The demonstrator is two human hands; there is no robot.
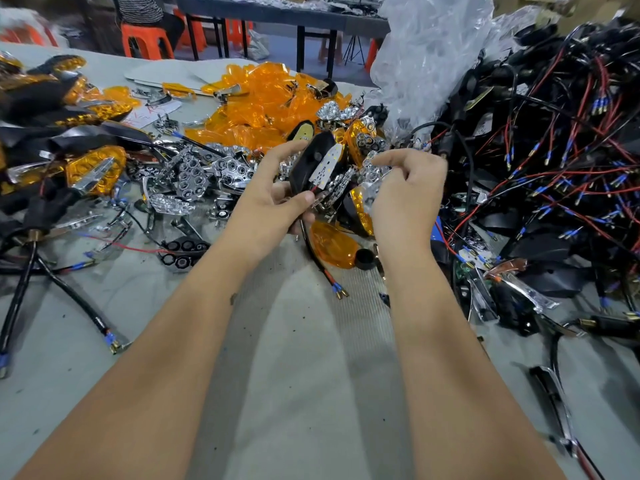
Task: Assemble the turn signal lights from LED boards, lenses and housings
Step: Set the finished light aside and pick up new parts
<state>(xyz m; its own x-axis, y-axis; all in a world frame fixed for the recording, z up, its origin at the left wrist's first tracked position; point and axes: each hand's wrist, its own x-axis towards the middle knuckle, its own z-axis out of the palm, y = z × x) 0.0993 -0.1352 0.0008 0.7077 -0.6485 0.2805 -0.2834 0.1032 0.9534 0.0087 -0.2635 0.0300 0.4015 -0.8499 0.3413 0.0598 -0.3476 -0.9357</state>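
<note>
Housing (308,161) with LED board (325,164) seated, gripped in left hand (277,199), long axis tilted up-right. Right hand (405,188) just beside, fingers (384,161) pinching chrome reflector (372,171); guess it drops onto board next.

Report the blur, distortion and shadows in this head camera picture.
Head view: wide-angle bend curves the far table; top left corner smeared; left hand and its black housing fairly sharp; right hand slightly soft; soft forearm shadows on the tabletop.
</note>
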